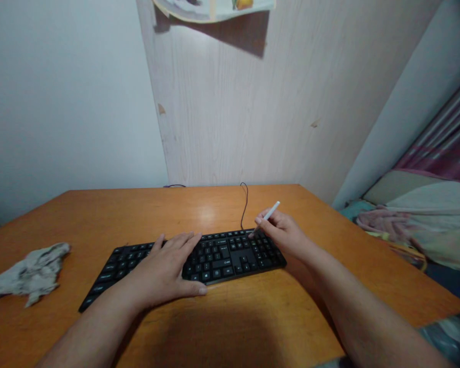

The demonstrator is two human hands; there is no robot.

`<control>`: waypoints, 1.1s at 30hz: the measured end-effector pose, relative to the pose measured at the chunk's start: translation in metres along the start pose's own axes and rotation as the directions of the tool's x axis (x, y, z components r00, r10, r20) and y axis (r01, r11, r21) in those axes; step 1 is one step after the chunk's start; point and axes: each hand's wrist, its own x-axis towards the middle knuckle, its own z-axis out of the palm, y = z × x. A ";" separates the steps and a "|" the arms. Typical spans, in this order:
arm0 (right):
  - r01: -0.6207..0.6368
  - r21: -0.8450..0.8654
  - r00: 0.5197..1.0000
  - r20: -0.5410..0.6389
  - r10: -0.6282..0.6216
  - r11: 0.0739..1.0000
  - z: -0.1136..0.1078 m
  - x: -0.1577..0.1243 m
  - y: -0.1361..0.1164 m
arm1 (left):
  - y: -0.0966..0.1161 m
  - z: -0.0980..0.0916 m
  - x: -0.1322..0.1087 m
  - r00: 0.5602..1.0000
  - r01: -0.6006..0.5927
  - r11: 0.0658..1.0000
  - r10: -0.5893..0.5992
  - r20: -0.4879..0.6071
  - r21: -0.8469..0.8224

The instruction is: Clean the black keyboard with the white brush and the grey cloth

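Note:
A black full-size keyboard lies at a slant on the wooden desk, its left end nearer to me. My left hand is spread across its left-middle part, fingers stretched over the keys toward the back edge and thumb along the front edge. It hides many of the keys. Between the thumb and fingers of my right hand is a slim white pen-like stick, tilted with its upper end to the right. Its thin lower end points down at the keys near the back edge, left of the number pad; whether it touches them I cannot tell.
A crumpled, stained grey-white rag lies on the desk at the left. The keyboard's black cable runs to the desk's back edge, by the wall panel. Bedding is piled beyond the right edge.

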 end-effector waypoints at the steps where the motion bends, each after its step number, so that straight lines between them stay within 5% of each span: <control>1: 0.017 0.018 1.000 -0.019 -0.016 1.000 0.001 -0.002 0.005 | -0.001 0.001 0.000 1.000 -0.001 1.000 0.001 -0.001 0.002; 8: 0.143 -0.205 0.990 0.025 -0.140 0.968 0.008 -0.010 0.006 | -0.003 0.001 -0.001 1.000 0.008 1.000 -0.008 0.008 0.017; 14: 0.142 -0.340 0.986 0.128 -0.103 0.930 0.007 -0.016 -0.004 | -0.001 0.000 -0.001 1.000 0.011 1.000 -0.012 0.015 0.023; 33: 0.105 -0.276 0.993 0.080 -0.086 0.955 -0.001 -0.016 -0.005 | 0.001 -0.002 -0.001 0.999 0.027 1.000 -0.027 0.024 -0.001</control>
